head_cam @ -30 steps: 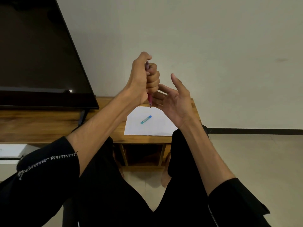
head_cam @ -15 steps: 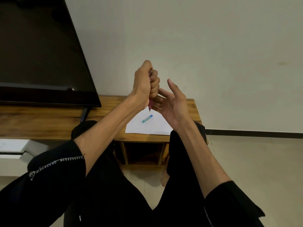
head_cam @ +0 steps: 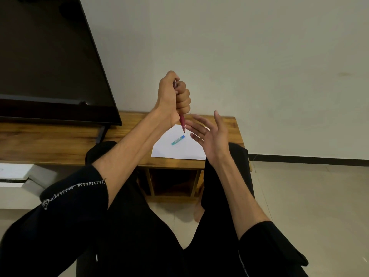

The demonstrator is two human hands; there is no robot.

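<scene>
Left grip [head_cam: 173, 98] fisted round a red mechanical pencil [head_cam: 182, 121], thumb up by its top end; pencil held mid-air above the wooden surface [head_cam: 60, 144]. It looks light, rigid, smooth plastic. The fine tip is likely fragile, so mid-barrel is the place to hold it, as here. Long axis near upright, tip down, leaning slightly toward the right grip [head_cam: 211, 136], which is open, fingers spread just beside the tip, holding nothing. Below: small blue lead case [head_cam: 178, 140] lying on a white sheet [head_cam: 179, 150]. Dark television [head_cam: 50, 66] at left.
</scene>
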